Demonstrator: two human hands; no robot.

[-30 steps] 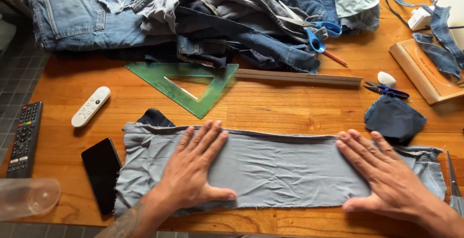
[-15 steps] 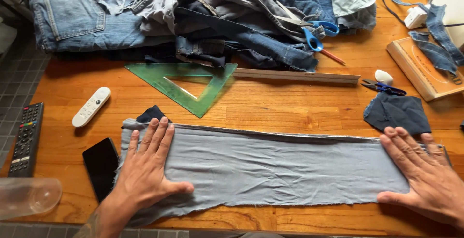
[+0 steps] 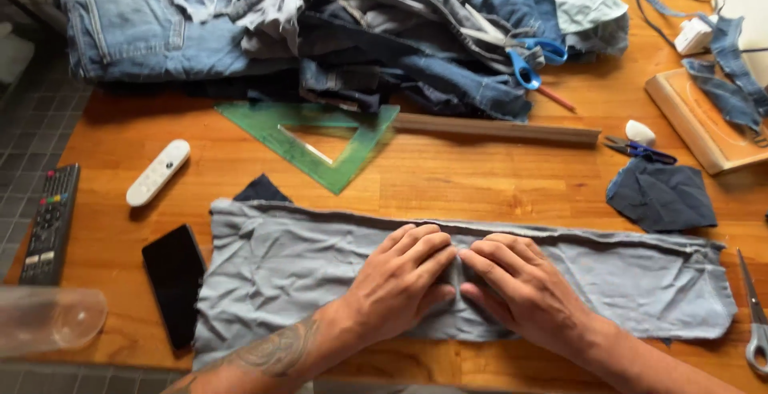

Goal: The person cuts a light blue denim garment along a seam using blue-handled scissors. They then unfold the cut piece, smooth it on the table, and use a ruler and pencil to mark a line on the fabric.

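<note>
A long strip of light grey-blue fabric lies flat across the near part of the wooden table. My left hand and my right hand rest palm down on the middle of the strip, fingertips meeting. Both hands are flat with the fingers close together, pressing on the cloth and gripping nothing. A tattooed forearm leads to the left hand. The strip is wrinkled at its left end.
A pile of denim fills the back, with blue-handled scissors on it. A green set square, a wooden ruler, a white remote, a black remote, a phone, a dark fabric scrap and grey scissors lie around.
Both hands slid from the outer ends of the strip back to its middle and now meet there. The strip lies flatter and stretched out.
</note>
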